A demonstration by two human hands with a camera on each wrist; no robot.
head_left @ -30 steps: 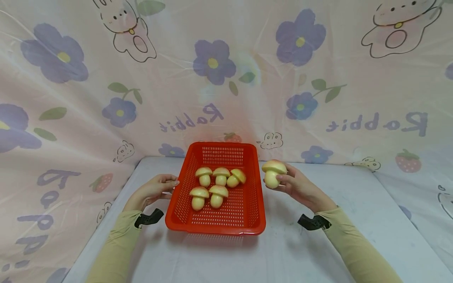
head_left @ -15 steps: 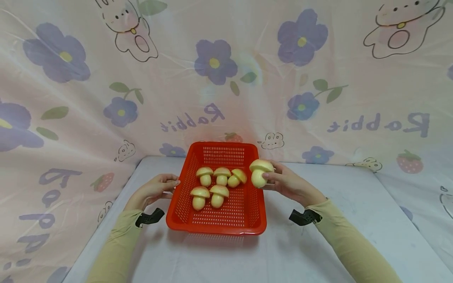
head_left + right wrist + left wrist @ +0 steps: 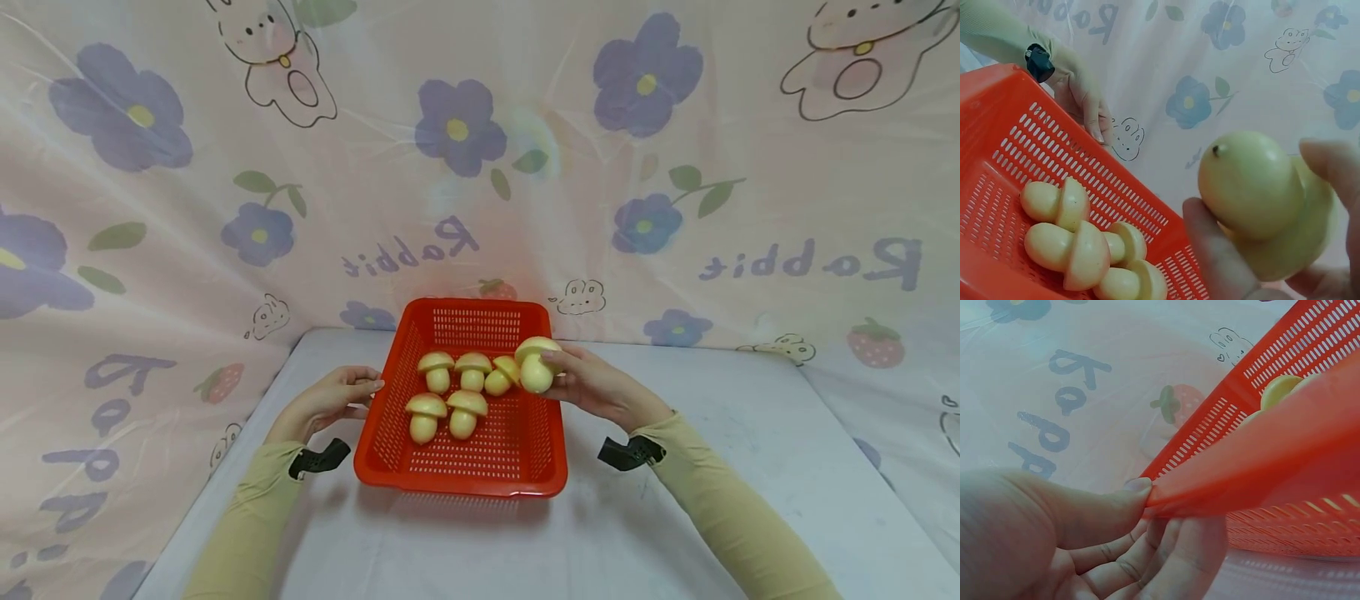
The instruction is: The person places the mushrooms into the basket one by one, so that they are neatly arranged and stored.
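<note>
A red perforated plastic basket (image 3: 525, 467) stands mid-table with several toy mushrooms (image 3: 462, 425) lying inside, pale stems under yellowish caps tinged red. My left hand (image 3: 335, 398) pinches the basket's left rim; in the left wrist view the thumb lies on top of the rim (image 3: 1241, 462) and the fingers come from below. Over the basket's right side, my right hand (image 3: 596, 383) grips another mushroom (image 3: 537, 375) between thumb and fingers. Its rounded stem end faces the right wrist camera, showing a small dark spot on the held mushroom (image 3: 1250, 184).
The basket rests on a white-covered table (image 3: 712, 467). Behind and to the left hangs a pale curtain (image 3: 517, 242) printed with purple flowers, rabbits and strawberries. Each wrist wears a black strapped device (image 3: 321, 458).
My right hand has carried its mushroom leftward from beside the basket to over its right side. The left hand stays at the left rim, and the mushrooms inside have not moved.
</note>
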